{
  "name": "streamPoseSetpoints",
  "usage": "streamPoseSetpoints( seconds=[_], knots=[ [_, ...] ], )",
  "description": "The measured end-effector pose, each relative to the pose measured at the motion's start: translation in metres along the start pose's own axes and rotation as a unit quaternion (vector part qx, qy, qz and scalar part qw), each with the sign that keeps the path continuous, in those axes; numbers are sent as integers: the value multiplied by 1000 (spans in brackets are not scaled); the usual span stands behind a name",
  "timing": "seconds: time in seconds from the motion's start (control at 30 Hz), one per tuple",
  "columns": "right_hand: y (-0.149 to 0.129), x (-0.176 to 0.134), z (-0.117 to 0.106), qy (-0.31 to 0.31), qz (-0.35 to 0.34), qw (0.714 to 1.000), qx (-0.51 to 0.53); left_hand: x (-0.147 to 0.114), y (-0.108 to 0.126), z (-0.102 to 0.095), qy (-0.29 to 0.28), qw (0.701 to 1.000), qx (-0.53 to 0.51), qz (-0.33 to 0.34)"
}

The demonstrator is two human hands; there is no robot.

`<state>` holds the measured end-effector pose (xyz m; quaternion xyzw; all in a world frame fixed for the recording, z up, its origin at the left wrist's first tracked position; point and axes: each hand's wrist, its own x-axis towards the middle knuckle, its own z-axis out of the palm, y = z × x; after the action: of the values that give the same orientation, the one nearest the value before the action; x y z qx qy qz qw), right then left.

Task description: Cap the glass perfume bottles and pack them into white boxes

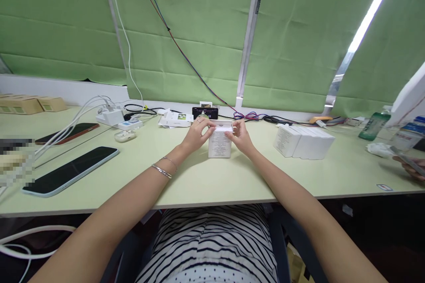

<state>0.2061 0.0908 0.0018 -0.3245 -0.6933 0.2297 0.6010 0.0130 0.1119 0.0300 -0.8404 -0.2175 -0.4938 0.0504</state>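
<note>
A small white box (219,145) with fine print on its near face stands upright on the table in front of me. Its top looks open, with a flap raised at the back. My left hand (199,131) pinches the top left corner, thumb on the near side. At the top right corner, my right hand (242,136) grips the edge with bent fingers. Off to the right, a row of similar white boxes (303,142) stands side by side, touching one another. What lies inside the box in my hands is hidden.
Left lie a phone (73,170), a darker phone (68,133), a pale case (125,136) and a power strip (111,115). A small lit screen (205,112) stands behind the box. At right are a green bottle (375,124) and another person's hand (413,167) holding a phone-like object.
</note>
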Motion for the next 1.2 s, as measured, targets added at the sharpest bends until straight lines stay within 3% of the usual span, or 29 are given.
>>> streamPoseSetpoints(
  seconds=[0.43, 0.63, 0.87, 0.97, 1.13, 1.2],
  knots=[
    [1, 0, 0, -4, -7, 1000, -8, -1, -4, 0, -29, 999, 30, -15],
    [-3, 0, -3, -24, -9, 1000, 10, -2, -3, 1, -52, 996, 71, -5],
    [-6, -2, -2, -70, -14, 997, -42, -1, 2, 2, -67, 996, 58, 1],
    [-6, -1, -1, -50, -12, 998, -44, -2, 2, 3, -43, 998, 49, 12],
    [-9, -1, 1, -1, -68, 992, -109, -2, 1, 6, -10, 997, -12, 80],
    [-7, -2, 3, 27, -69, 992, -103, -1, 1, 7, 15, 997, -21, 74]
  ],
)
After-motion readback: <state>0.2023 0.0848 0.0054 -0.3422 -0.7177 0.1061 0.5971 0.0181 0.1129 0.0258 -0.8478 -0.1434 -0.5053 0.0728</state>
